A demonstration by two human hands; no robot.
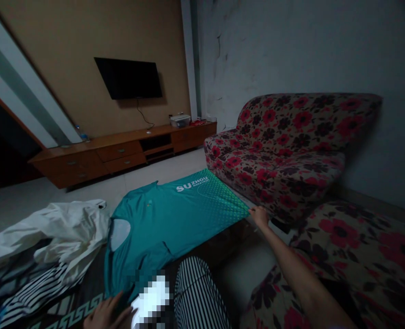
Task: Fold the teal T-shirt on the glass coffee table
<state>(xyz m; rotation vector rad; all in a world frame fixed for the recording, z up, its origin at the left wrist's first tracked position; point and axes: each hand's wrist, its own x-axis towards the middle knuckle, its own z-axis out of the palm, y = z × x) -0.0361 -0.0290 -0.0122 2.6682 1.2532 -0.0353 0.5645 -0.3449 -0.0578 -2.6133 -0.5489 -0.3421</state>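
— On the dark rug (68,317) in front of the floral sofa (285,155), where does the specimen lie?

— A teal T-shirt (161,224) lies spread, print side up, with the collar toward a crumpled white garment (53,228). The two appear to touch. The hem (228,194) points toward the sofa.

— Finger state, right side?

— The right hand (259,215) is closed in a pinch on the hem's corner, holding the fabric between fingers and thumb. The arm runs in from the lower right.

— Left side?

— The left hand (108,314) is at the bottom of the view, fingers spread, at the shirt's lower edge. The frame cuts it off, and a blurred patch (151,301) hides the area beside it, so I cannot tell whether it grips or only rests.

— Failure points?

— First, the single-corner pinch. The cloth looks thin and smooth, so any tension could pull it free and drop the corner. Second, if the left hand is not pinning the shirt, a pull from the right could skew the whole layout. Third, contact at the collar: a drag there could carry the white garment onto the shirt. Fourth, the striped trousers (199,292) sit close to the lower edge, so a shifted knee could crease it. Dim light also makes wrinkles hard to see.
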